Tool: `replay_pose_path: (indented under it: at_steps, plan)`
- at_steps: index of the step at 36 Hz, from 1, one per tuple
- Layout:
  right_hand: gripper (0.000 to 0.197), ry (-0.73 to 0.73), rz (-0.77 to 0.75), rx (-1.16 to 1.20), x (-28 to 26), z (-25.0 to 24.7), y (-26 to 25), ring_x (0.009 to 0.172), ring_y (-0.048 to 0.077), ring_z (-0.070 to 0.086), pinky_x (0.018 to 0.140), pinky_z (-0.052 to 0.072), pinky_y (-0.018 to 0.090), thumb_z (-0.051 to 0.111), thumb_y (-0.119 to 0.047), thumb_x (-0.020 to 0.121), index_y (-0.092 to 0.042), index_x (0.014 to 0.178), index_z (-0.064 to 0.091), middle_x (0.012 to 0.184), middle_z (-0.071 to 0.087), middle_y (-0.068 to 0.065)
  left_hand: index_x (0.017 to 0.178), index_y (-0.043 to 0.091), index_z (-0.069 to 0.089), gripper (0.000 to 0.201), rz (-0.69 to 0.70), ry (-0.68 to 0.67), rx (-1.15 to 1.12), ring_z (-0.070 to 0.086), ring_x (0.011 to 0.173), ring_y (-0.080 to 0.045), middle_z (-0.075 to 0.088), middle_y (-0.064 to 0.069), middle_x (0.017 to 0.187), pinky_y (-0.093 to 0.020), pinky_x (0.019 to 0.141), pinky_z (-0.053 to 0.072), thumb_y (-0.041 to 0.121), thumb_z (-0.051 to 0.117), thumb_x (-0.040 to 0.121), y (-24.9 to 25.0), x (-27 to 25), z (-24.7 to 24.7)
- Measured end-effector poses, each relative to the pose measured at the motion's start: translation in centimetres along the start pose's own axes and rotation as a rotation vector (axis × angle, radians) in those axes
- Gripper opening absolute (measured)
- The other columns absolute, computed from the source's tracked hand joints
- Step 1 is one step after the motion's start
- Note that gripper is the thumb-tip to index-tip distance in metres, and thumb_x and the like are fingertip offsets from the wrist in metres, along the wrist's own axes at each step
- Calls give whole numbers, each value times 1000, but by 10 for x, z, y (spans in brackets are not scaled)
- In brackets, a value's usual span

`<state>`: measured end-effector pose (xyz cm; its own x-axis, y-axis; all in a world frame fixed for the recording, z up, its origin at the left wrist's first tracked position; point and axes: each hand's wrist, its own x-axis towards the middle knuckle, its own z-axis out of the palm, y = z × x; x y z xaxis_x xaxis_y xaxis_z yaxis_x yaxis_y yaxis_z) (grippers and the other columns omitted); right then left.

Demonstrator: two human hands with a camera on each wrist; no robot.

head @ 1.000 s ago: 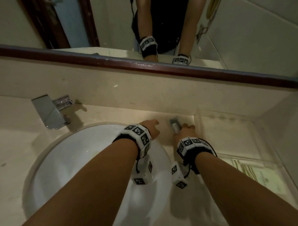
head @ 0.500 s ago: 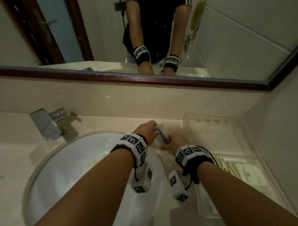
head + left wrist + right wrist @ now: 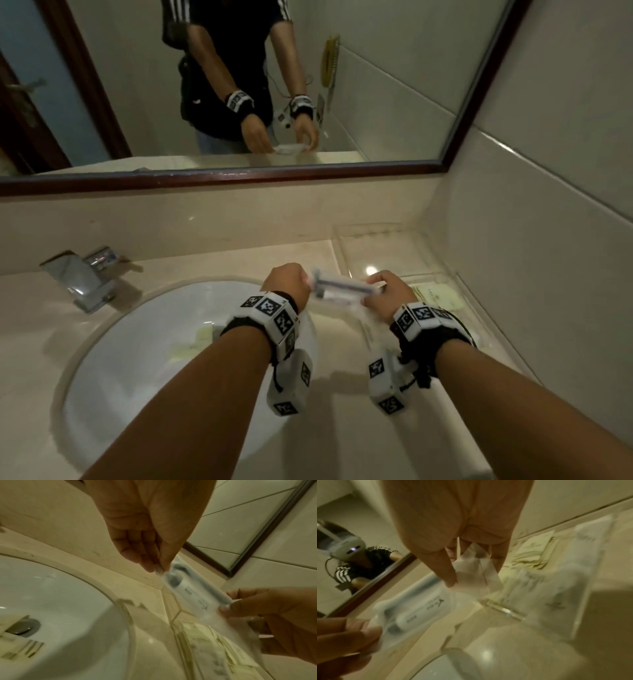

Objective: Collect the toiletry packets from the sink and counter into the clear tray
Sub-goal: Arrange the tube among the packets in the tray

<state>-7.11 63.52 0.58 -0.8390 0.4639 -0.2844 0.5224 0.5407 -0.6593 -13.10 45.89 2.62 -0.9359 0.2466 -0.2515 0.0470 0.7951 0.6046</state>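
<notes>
Lifting the toothbrush packet [image 3: 337,288] off the table [image 3: 212,260], you had both hands pinched on it: your left hand [image 3: 286,281] at one end, your right hand [image 3: 388,294] at the other, where half a second earlier it lay low at the basin's edge. It hung just beside the clear tray [image 3: 442,274], which already held cream packets [image 3: 433,295]. More packets [image 3: 191,342] lay in the sink [image 3: 113,359]; the tray's near wall stood between.
</notes>
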Motion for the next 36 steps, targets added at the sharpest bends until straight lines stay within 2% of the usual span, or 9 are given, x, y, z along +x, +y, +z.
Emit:
replay_pose_path:
  at_steps: [4, 9, 13, 15, 17, 20, 23, 30, 36]
  plan:
    - [31, 165, 45, 54, -12, -33, 27, 63, 18, 53, 51, 38, 23, 56, -11, 82, -26, 108, 49, 81, 58, 5, 104, 4, 65, 23, 21, -47, -7, 62, 105, -32, 66, -15, 113, -34, 89, 49, 13, 47, 93, 32, -13, 26]
    - [29, 330, 18, 45, -15, -76, 66, 55, 20, 47, 50, 36, 26, 57, -6, 85, -23, 100, 38, 67, 50, 3, 102, 3, 64, 24, 94, -68, -34, 62, 99, -32, 66, -16, 109, -34, 83, 50, 13, 46, 92, 77, -18, 67]
    - [18, 407, -70, -3, -8, -106, 97, 57, 17, 45, 47, 34, 21, 51, -1, 88, -17, 94, 45, 75, 52, 5, 110, 14, 53, 21, 118, -94, -110, 54, 69, -22, 59, -5, 82, -28, 59, 43, 15, 52, 89, 108, -19, 101]
    - [18, 402, -65, -31, -1, -115, 112, 56, 17, 46, 50, 40, 24, 45, 3, 87, -15, 86, 51, 74, 56, 8, 114, 19, 42, 29, 114, -135, -144, 52, 62, -19, 54, -1, 74, -29, 57, 43, 20, 55, 88, 119, -19, 118]
    - [24, 378, -41, -37, 10, -122, 127, 59, 21, 49, 56, 46, 29, 42, 5, 85, -14, 78, 55, 75, 59, 12, 119, 25, 36, 41, 111, -186, -144, 62, 75, -25, 62, -6, 86, -35, 68, 50, 29, 60, 85, 129, -18, 135]
    - [27, 303, -29, -129, 25, -123, 147, 67, 20, 49, 56, 33, 26, 44, 2, 87, -18, 73, 55, 80, 58, 10, 119, 25, 37, 39, 109, -209, -68, 65, 90, -29, 67, -12, 101, -38, 79, 52, 28, 58, 87, 138, -16, 156]
    - [26, 253, -26, -204, 39, -120, 162, 78, 19, 51, 66, 31, 18, 45, -6, 92, -21, 77, 59, 96, 63, 11, 113, 23, 43, 24, 137, -175, 47, 65, 90, -27, 68, -9, 101, -36, 77, 50, 22, 49, 90, 137, -10, 176]
    - [27, 171, -31, -343, 68, -104, 176, 102, 24, 61, 84, 45, 22, 43, -6, 95, -11, 99, 70, 113, 61, 12, 116, 28, 47, 24, 111, -173, 144, 65, 92, -23, 67, -4, 105, -34, 83, 53, 23, 47, 93, 128, 10, 202]
    - [28, 74, -39, -519, 80, -98, 181, 109, 22, 59, 91, 49, 32, 45, -15, 93, -22, 103, 69, 118, 60, 3, 120, 23, 45, 25, 94, -185, 209, 63, 101, -24, 62, -6, 116, -31, 86, 50, 24, 45, 95, 124, 19, 212]
